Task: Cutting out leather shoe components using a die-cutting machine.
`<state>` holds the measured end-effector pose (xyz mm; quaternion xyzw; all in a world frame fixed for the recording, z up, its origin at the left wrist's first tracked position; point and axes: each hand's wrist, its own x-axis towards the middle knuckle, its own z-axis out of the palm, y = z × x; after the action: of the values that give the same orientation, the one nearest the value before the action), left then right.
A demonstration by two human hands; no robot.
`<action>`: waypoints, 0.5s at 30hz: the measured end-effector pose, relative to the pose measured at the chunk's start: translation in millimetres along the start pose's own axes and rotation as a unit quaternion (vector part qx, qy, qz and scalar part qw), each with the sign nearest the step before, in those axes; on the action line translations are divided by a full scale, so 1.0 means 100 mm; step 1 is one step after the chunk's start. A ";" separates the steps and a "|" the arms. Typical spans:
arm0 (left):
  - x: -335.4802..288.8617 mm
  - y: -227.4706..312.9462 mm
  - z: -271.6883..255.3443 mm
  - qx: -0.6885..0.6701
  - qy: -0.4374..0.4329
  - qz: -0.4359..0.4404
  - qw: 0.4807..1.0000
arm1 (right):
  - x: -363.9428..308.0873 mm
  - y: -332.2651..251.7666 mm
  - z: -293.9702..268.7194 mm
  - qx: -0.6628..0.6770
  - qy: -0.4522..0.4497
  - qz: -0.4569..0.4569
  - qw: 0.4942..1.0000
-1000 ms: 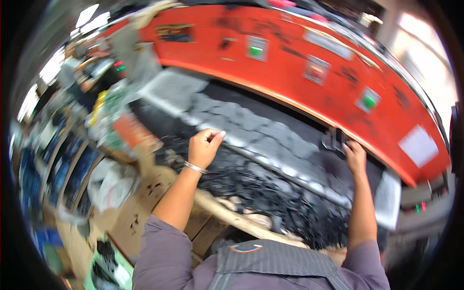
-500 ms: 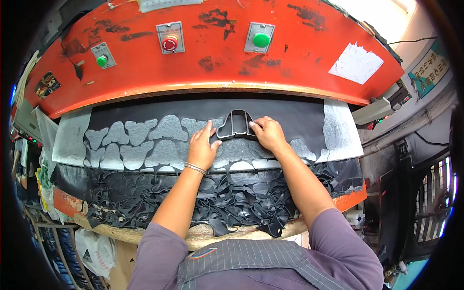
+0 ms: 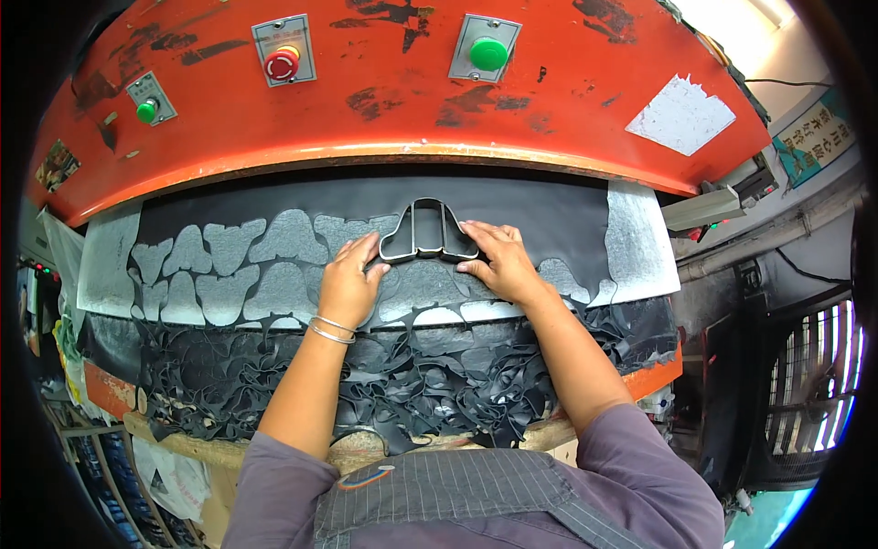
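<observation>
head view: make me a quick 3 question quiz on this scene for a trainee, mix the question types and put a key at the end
1. Multiple choice: what lies between the left hand and the right hand?
a) a pair of scissors
b) a metal die
c) a hammer

2. True or false: the red button sits between the green buttons.

3. Fill in the missing word: the bangles are on the person's ____ wrist.

Key: 1. b; 2. true; 3. left
</observation>
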<state>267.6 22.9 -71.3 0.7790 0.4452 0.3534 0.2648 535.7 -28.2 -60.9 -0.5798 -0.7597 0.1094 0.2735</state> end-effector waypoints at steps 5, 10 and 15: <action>0.00 -0.01 -0.02 0.065 0.024 0.068 0.995 | 0.00 -0.06 -0.05 -0.023 -0.012 -0.003 1.000; 0.01 -0.04 -0.14 0.030 0.016 0.047 0.998 | 0.02 -0.14 -0.06 -0.056 -0.005 0.007 0.998; 0.24 -0.31 -1.12 0.004 0.207 -0.078 0.975 | 0.07 -0.49 -0.52 0.030 0.166 0.036 0.985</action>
<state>172.5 69.2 -17.8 0.6528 0.5512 0.4836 0.1901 522.4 -43.8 7.6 -0.6084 -0.6788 0.0439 0.4088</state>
